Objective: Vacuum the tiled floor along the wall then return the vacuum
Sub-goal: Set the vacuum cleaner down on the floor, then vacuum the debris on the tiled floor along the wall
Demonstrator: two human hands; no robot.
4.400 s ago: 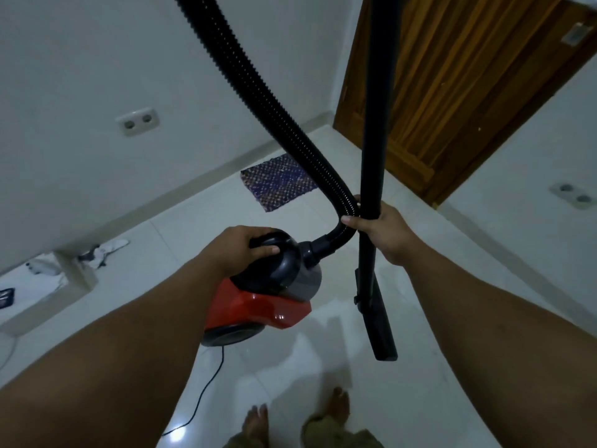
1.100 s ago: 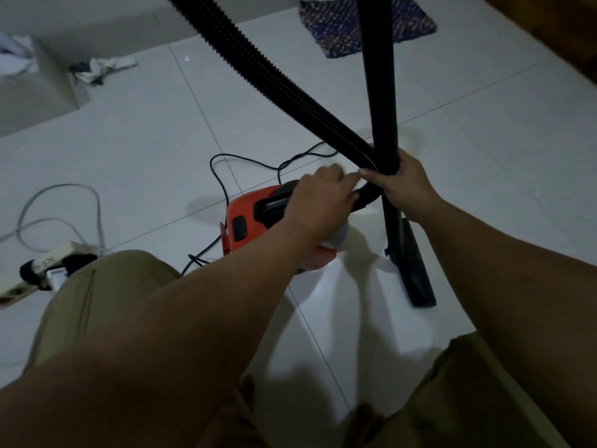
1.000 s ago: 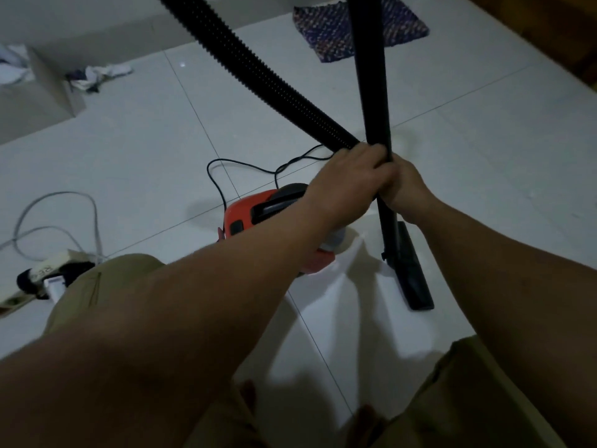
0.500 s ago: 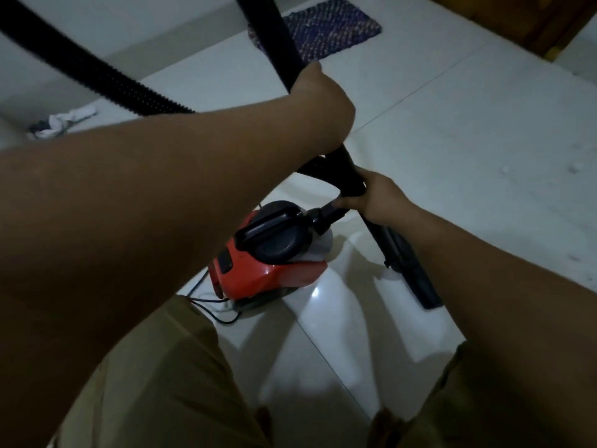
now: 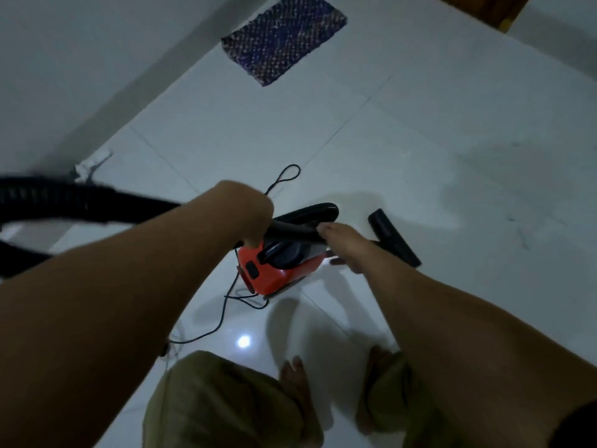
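Hose (image 5: 64, 202) trailing in from far left, blurred, ribbed, looking floppy: likely swinging and dragging if carried loose. Left hand (image 5: 248, 215) closing round the black tube just above the vacuum (image 5: 277, 270); fingers hidden behind the wrist, so exact grip hard to confirm. Vacuum sitting on the floor (image 5: 420, 156) just ahead of the bare feet, red body, black carry handle (image 5: 284, 250) on top. Probably light enough for one hand; rigid handle looking the best hold, not the hose. Cord (image 5: 226, 305) looping loose beside it: snag and trip risk. Right hand (image 5: 342, 244) wrapping the wand low down, gripping. Nozzle (image 5: 394, 237) resting on the floor right of the body, stiff, likely pivoting if dragged. Mat (image 5: 284, 37) lying well beyond, by the wall.
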